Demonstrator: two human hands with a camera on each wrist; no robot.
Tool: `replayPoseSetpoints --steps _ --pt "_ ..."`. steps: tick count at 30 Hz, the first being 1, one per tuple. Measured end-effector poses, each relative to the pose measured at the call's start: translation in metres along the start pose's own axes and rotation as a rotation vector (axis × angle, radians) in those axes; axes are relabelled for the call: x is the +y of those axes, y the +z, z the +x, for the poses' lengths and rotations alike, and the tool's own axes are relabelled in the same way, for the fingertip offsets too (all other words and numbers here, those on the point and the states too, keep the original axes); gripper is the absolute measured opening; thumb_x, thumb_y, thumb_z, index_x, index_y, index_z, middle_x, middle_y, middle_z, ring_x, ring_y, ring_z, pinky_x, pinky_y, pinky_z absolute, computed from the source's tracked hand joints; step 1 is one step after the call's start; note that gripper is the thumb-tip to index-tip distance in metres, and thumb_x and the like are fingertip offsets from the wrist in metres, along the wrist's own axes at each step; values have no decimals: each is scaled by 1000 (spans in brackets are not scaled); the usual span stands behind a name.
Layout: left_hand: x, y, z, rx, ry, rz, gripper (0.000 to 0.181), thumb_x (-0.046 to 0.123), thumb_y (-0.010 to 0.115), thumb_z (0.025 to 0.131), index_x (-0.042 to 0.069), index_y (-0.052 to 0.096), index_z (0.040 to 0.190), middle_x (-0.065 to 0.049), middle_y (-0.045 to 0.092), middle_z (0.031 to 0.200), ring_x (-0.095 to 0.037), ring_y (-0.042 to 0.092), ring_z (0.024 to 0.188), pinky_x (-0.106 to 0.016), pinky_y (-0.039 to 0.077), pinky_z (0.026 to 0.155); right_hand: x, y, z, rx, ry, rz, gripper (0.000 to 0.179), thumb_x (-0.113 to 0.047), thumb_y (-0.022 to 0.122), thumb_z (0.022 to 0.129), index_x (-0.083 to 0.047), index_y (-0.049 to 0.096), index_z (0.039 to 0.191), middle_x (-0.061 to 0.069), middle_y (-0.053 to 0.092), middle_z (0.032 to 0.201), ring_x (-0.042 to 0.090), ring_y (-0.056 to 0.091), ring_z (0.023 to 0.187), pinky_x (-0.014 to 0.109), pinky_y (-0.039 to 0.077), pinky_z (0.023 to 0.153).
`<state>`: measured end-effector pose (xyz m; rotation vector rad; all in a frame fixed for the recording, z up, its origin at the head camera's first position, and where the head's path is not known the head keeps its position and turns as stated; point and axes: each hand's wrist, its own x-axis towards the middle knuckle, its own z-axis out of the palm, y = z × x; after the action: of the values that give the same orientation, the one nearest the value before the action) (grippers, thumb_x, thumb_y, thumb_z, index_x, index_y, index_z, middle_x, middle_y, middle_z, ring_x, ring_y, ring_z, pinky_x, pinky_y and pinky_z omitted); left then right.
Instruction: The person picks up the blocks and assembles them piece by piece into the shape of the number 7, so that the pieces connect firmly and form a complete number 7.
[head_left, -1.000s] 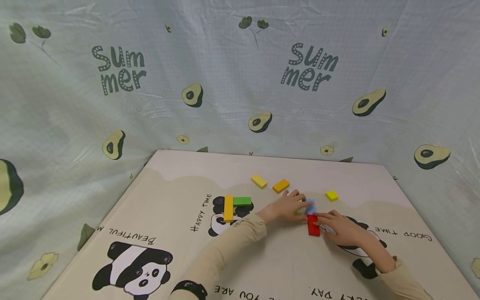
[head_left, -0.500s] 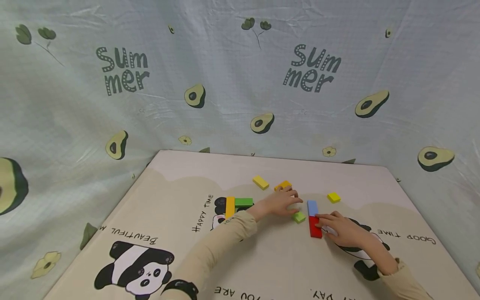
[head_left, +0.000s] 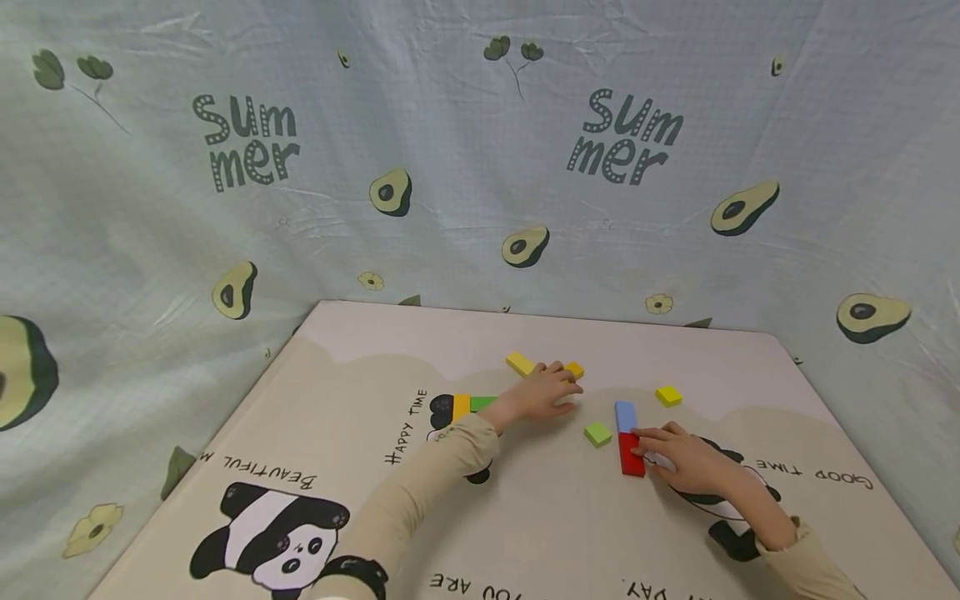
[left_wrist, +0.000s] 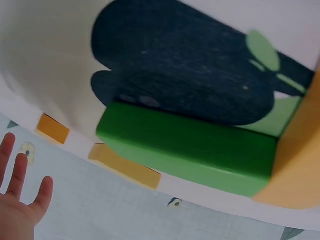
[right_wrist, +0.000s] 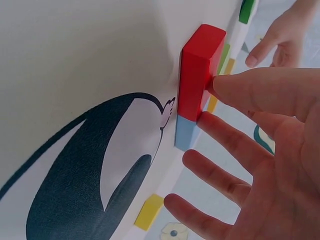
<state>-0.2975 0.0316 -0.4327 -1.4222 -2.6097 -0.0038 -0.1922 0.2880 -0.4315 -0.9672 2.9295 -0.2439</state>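
Head view: left hand (head_left: 537, 395), fingers spread, nothing seen in its grasp; orange block (head_left: 575, 369) at its 2 o'clock, contact unclear. Lime block (head_left: 597, 434) at its 4 o'clock, apart. Blue block (head_left: 626, 416) meets red block (head_left: 632, 464) at the latter's 12 o'clock. Right hand (head_left: 686, 461): fingers extended, thumb and index touching the red block at its 9 o'clock.

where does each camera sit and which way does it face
Head: on the head, facing forward and down at the tabletop; left hand, right hand and both sleeves show.
Left wrist: on that wrist, facing the green block; left hand cut off at lower left.
Right wrist: on that wrist, facing the red block; right hand large at right, left hand beyond.
Head and right wrist share the red block.
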Motion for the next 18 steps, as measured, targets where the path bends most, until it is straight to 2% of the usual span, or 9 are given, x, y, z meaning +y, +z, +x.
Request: replayPoseSetpoints --steps 4,11,18 --pt "-6 2 -2 1 -12 14 29 29 49 91 18 57 117 1 55 116 -16 44 107 -33 39 83 0 1 0 10 -5 4 20 -10 62 79 -16 62 97 13 53 124 23 47 96 34 46 70" --pt "-17 8 1 20 -79 25 25 26 51 90 18 60 112 0 57 114 -17 46 104 -33 39 82 0 -2 -1 -3 5 20 20 -10 62 79 -16 62 98 13 52 125 24 47 96 35 47 71" --pt "-25 13 3 42 -124 51 28 28 51 90 19 58 116 1 58 114 -16 46 105 -33 39 84 -2 -3 -1 2 -8 17 21 -10 63 78 -17 62 98 12 53 125 22 47 95 34 47 70"
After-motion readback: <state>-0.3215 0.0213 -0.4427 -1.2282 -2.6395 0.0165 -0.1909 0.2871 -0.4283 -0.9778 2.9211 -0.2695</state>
